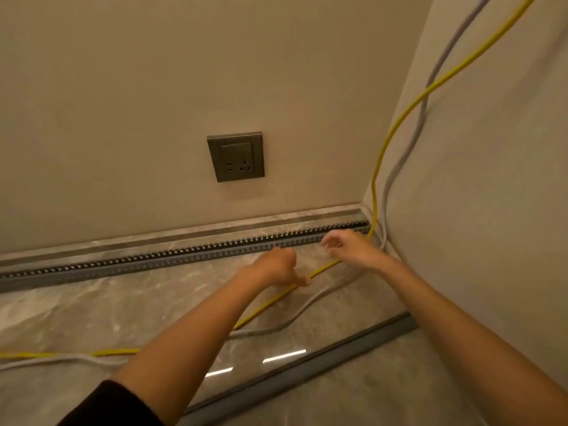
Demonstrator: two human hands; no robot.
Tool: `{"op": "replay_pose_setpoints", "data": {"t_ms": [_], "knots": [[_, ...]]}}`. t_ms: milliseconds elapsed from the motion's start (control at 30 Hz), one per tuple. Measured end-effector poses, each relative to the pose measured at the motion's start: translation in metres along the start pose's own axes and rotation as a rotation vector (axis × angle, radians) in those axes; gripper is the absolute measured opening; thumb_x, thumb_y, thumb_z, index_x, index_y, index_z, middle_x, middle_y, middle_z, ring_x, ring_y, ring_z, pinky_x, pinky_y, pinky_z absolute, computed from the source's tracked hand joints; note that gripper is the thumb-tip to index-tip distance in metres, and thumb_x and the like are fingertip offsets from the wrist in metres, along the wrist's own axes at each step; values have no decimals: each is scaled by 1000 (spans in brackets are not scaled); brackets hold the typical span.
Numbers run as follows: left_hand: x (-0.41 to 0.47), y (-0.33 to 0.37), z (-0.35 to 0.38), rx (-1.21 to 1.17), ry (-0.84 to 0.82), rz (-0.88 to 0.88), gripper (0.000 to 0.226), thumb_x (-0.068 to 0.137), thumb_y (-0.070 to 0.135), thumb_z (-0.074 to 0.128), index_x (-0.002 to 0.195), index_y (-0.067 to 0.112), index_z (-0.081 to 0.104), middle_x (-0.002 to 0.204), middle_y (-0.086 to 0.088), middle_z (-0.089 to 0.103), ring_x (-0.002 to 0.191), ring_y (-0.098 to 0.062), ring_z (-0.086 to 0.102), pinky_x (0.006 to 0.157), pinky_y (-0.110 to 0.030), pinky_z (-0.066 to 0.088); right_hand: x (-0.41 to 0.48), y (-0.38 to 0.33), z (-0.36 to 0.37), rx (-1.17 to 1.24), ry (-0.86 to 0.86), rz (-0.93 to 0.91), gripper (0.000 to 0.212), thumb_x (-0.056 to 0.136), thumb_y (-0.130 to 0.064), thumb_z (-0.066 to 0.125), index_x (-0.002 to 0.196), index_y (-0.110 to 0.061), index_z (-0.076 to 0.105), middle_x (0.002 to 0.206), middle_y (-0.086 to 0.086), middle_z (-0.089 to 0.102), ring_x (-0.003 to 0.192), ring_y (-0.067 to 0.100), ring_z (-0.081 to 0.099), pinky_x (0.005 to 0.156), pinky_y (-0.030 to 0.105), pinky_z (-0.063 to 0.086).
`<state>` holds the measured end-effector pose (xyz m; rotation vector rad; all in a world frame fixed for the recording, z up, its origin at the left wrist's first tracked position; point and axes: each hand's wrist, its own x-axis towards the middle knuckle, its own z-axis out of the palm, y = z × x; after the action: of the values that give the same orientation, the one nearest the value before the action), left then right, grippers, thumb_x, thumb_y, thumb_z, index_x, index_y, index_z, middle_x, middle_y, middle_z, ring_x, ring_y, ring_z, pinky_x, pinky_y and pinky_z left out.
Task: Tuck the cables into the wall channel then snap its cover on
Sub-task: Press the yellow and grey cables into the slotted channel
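we are at the tucking step, and nothing is in the channel [184, 256] yet. our left hand [281, 269] pinches the yellow cable [322, 267], and our right hand [349, 247] curls round it further along, towards the corner. the open channel runs just beyond both grips. the grey cable [295, 318] lies loose on our side of them, and the cover [307, 362] lies nearer us still. next, we judge, the held span must be lifted over and pressed down between the slotted walls.
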<state>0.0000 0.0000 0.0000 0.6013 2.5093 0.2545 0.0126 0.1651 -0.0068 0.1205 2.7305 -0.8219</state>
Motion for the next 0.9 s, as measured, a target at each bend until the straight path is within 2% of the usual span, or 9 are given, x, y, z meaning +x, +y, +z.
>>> {"op": "replay_pose_setpoints", "data": {"t_ms": [167, 300, 433, 533, 600, 700, 767, 833, 900], "knots": [[7, 2, 27, 114, -49, 49, 60, 75, 41, 72, 119, 9, 46, 124, -14, 54, 111, -30, 53, 89, -37, 45, 1, 16, 14, -146, -126, -58, 34, 84, -3, 57, 118, -5, 61, 126, 14, 57, 118, 27, 54, 95, 28, 43], [14, 6, 34, 124, -93, 88, 49, 78, 34, 70, 116, 9, 52, 122, -14, 55, 108, -29, 55, 85, -35, 45, 5, 21, 11, -380, -177, -79, 44, 88, -29, 57, 128, -14, 52, 136, 11, 43, 126, 28, 43, 106, 39, 39], [17, 2, 25, 36, -65, 94, 45, 82, 27, 67, 117, 6, 48, 123, -15, 54, 108, -29, 54, 87, -36, 45, 5, 24, 0, -411, -245, -109, 39, 90, -41, 55, 120, -16, 58, 129, 10, 48, 122, 27, 45, 103, 38, 39], [20, -8, 16, -162, -76, 73, 29, 83, 20, 67, 106, 7, 56, 104, -9, 59, 90, -21, 56, 74, -29, 48, 6, 26, -8, -542, -212, -135, 33, 90, -42, 52, 116, -24, 59, 122, 7, 55, 119, 27, 45, 98, 39, 35], [23, -17, 14, -371, -88, 69, 10, 84, 16, 67, 80, 12, 59, 77, -5, 59, 64, -13, 58, 56, -19, 46, 5, 25, -9, -681, -134, -151, 29, 91, -41, 50, 114, -25, 58, 120, 5, 56, 117, 26, 41, 97, 41, 29], [24, -25, 13, -704, -99, 45, 23, 89, 6, 59, 70, 14, 48, 66, -8, 60, 38, -7, 60, 40, -19, 52, 10, 20, -6, -781, -85, -197, 33, 91, -44, 48, 111, -20, 57, 115, 4, 57, 113, 23, 42, 96, 39, 27], [25, -26, 9, -748, -48, 70, 25, 90, 2, 56, 72, 15, 44, 66, -7, 59, 35, -5, 58, 36, -19, 49, 16, 16, -8, -640, -123, -186, 32, 90, -49, 49, 95, -18, 55, 93, -2, 58, 99, 21, 47, 92, 34, 32], [26, -26, 2, -726, 47, 107, 27, 90, 2, 56, 71, 16, 43, 63, -4, 58, 33, -1, 52, 34, -15, 43, 22, 15, -16, -347, -180, -152, 31, 89, -47, 53, 72, -22, 47, 69, -8, 47, 79, 16, 47, 69, 26, 37], [27, -27, -8, -721, 131, 130, 25, 90, 7, 57, 71, 17, 45, 62, -1, 56, 35, -1, 47, 34, -13, 38, 27, 17, -28, -106, -199, -138, 30, 90, -38, 56, 68, -20, 48, 61, -6, 45, 65, 12, 45, 57, 24, 33]]}}
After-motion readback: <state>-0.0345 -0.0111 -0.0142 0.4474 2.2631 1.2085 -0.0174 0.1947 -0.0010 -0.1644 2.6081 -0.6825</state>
